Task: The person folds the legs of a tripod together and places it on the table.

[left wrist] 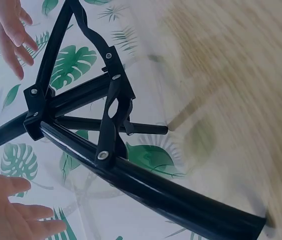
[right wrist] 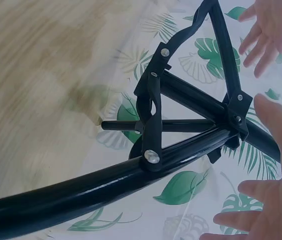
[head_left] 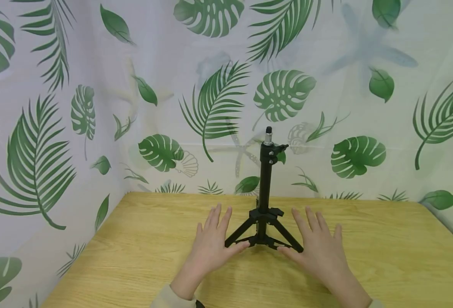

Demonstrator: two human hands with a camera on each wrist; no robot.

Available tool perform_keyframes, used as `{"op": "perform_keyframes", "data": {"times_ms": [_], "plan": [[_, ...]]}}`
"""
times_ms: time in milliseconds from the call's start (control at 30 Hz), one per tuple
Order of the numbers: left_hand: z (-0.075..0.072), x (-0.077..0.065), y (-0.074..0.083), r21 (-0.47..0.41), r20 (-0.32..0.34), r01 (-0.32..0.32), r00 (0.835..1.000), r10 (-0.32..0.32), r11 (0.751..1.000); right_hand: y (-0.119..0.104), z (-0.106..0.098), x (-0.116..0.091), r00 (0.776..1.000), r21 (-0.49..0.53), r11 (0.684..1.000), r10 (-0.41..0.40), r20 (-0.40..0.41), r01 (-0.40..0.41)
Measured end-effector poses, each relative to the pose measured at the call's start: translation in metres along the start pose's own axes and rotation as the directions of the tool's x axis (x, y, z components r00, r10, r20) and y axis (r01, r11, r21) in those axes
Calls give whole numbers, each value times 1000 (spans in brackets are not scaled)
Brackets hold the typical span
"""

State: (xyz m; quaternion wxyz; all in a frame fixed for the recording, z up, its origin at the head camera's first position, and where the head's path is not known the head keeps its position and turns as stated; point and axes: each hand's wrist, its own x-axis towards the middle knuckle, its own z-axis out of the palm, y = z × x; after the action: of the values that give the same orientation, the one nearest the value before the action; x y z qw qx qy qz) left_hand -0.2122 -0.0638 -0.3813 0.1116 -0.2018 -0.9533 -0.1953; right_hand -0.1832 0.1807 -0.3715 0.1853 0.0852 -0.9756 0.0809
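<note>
A small black light stand point(head_left: 265, 182) stands upright on the wooden table, its legs spread. A silver stud point(head_left: 268, 137) with a black tip tops its column, and a clamp knob point(head_left: 282, 148) juts out to the right just below. My left hand point(head_left: 211, 246) is beside the left leg, fingers spread and pointing away from me. On the other side my right hand point(head_left: 322, 249) mirrors it near the right leg. Neither hand grips anything. Both wrist views show the legs close up, with riveted braces point(left wrist: 113, 112) linking them to the centre tube point(right wrist: 193, 100).
The wooden table point(head_left: 142, 248) extends to both sides of the stand. Behind it hangs a white cloth point(head_left: 219, 184) printed with green leaves, starfish and shells, which also runs along the left side.
</note>
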Motion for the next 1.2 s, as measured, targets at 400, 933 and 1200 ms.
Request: {"op": "perform_keyframes", "data": {"times_ms": [400,933,1200], "plan": [[-2,3,0,-14,-106,-70,992,68,997,0,1,3,996,40,999,-24,-88,28],[-3,0,-2,-38,-116,-58,992,53,998,-5,-3,5,983,128,990,-29,-183,53],[-7,2,-11,-150,-65,-43,997,34,988,-6,-14,17,932,201,966,-84,-352,163]]}}
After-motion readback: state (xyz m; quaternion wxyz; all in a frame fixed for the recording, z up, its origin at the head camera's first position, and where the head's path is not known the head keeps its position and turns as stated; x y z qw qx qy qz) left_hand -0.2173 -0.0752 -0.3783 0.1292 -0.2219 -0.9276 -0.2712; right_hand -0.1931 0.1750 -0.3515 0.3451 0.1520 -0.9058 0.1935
